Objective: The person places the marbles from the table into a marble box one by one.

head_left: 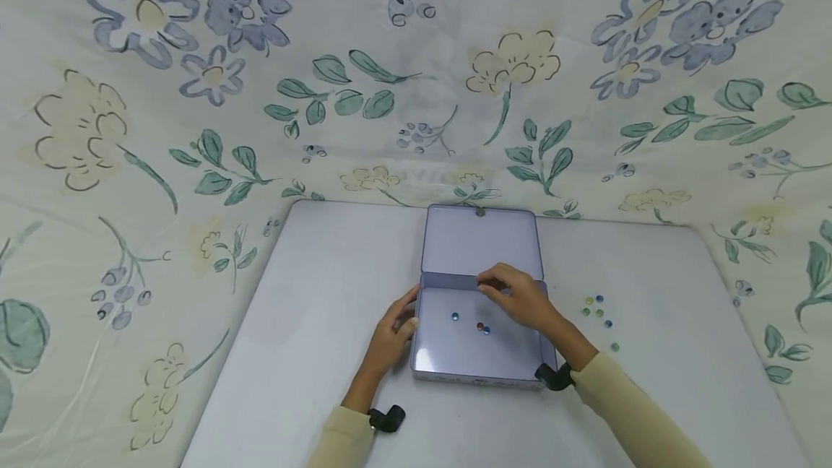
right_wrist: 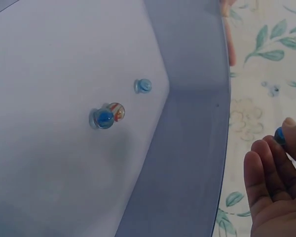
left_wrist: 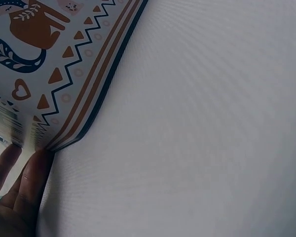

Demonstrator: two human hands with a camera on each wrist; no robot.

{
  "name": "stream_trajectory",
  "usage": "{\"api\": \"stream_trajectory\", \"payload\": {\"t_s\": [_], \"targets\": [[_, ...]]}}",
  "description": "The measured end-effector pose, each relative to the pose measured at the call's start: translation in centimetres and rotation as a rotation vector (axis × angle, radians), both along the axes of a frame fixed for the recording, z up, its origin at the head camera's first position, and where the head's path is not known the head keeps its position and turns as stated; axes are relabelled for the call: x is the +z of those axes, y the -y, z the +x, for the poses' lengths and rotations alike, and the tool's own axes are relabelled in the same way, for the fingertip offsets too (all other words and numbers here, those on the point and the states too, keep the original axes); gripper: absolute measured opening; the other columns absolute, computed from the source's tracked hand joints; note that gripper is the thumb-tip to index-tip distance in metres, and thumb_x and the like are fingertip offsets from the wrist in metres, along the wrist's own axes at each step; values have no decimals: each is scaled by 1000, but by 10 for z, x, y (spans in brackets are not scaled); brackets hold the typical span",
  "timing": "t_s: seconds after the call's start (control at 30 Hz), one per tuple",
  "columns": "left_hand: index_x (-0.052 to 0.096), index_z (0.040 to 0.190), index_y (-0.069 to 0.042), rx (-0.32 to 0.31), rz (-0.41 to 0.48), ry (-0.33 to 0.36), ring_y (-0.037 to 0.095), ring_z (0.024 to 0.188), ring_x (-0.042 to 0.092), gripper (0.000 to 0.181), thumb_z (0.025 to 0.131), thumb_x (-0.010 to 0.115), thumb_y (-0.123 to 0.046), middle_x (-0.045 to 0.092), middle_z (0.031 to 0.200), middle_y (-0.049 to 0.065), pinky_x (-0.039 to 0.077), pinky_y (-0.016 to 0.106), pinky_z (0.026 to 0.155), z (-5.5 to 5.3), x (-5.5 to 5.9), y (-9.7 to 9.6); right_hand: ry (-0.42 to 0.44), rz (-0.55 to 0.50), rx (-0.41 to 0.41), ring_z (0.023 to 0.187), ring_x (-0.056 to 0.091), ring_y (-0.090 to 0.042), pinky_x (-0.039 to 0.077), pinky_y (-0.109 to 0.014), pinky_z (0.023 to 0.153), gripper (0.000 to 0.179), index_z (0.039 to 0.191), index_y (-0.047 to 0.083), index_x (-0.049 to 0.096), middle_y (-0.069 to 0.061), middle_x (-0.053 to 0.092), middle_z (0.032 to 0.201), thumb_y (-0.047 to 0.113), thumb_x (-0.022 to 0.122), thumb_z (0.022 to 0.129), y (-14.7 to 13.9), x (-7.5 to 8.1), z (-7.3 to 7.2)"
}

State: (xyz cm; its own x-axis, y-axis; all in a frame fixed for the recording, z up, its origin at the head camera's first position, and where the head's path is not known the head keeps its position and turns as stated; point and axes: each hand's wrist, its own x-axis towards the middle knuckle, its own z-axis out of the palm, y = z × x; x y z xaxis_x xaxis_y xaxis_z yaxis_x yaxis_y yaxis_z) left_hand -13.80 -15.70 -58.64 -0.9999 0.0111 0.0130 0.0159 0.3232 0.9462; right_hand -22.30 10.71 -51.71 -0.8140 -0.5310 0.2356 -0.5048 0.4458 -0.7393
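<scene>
A shallow metal tin box [head_left: 448, 349] lies on the table, its hinged lid [head_left: 482, 243] laid back. My left hand [head_left: 392, 334] rests against the tin's left side; in the left wrist view its fingertips [left_wrist: 35, 170] touch the patterned outside. Over the rear part of the tin, my right hand [head_left: 520, 300] pinches a blue marble [right_wrist: 279, 136] between thumb and fingers. Inside the tin are a light blue marble [right_wrist: 144, 85], a blue marble [right_wrist: 104, 118] and an orange-red striped marble [right_wrist: 118, 111], the latter two touching.
Several loose marbles lie right of the tin, among them a yellowish one [head_left: 589, 300], a dark blue one [head_left: 608, 323] and a green one [head_left: 614, 347]. The white table [head_left: 312, 273] is surrounded by flower-printed cloth [head_left: 364, 27] behind and at both sides.
</scene>
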Motion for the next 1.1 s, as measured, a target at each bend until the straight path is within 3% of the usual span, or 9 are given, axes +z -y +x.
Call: {"api": "stream_trajectory", "payload": {"t_s": [0.1, 0.2, 0.4, 0.53, 0.6, 0.77, 0.83, 1.1], "targets": [[43, 152, -26, 21, 2, -10, 40, 123, 58, 57, 99, 54, -10, 47, 153, 10, 59, 51, 84, -2, -14, 0, 2, -2, 11, 89, 66, -12, 58, -24, 80, 19, 111, 3, 69, -1, 69, 100, 11, 68, 94, 2, -1, 0], [44, 151, -30, 13, 18, -16, 36, 123, 59, 56, 99, 56, -14, 48, 152, 6, 60, 48, 84, -2, -18, 2, 16, 4, 20, 89, 66, -12, 58, -25, 80, 18, 111, 3, 69, -2, 69, 101, 11, 67, 94, 4, -2, 0], [45, 150, -34, -6, 38, -24, 34, 123, 59, 55, 98, 58, -19, 49, 152, 4, 60, 47, 83, -2, -17, 4, 13, 14, 43, 89, 65, -10, 57, -24, 80, 17, 111, 6, 69, -1, 69, 102, 10, 67, 94, 7, -3, -1], [44, 151, -30, 0, 22, -27, 37, 124, 58, 56, 99, 55, -15, 48, 152, 6, 60, 51, 84, -3, -16, 2, -15, 21, 72, 88, 64, -10, 57, -23, 78, 17, 111, 6, 69, -2, 68, 101, 9, 67, 94, 9, -3, -4], [44, 152, -25, 2, 16, -27, 39, 123, 58, 56, 99, 54, -12, 48, 152, 10, 59, 52, 85, -1, -9, 0, -22, 43, 85, 88, 63, -11, 56, -23, 77, 17, 111, 5, 69, -3, 68, 101, 8, 67, 94, 10, -4, -6], [45, 151, -30, -5, 17, -27, 39, 123, 58, 55, 99, 56, -16, 49, 152, 7, 59, 52, 85, -1, -10, 2, -53, 127, 106, 89, 63, -10, 56, -21, 77, 17, 111, 5, 69, -1, 67, 100, 9, 67, 94, 11, -9, -7], [44, 150, -34, -1, 7, -25, 36, 124, 58, 55, 99, 57, -18, 49, 152, 4, 59, 51, 85, -2, -16, 4, -67, 142, 113, 89, 63, -10, 56, -21, 76, 17, 111, 5, 70, -1, 67, 100, 9, 67, 94, 12, -11, -7], [40, 154, -18, 15, -23, -27, 43, 124, 57, 56, 100, 51, -7, 46, 153, 16, 59, 53, 86, 0, -10, -1, -77, 179, 143, 89, 63, -10, 56, -21, 76, 19, 112, 2, 70, -1, 67, 99, 11, 67, 95, 15, -15, -8]]}}
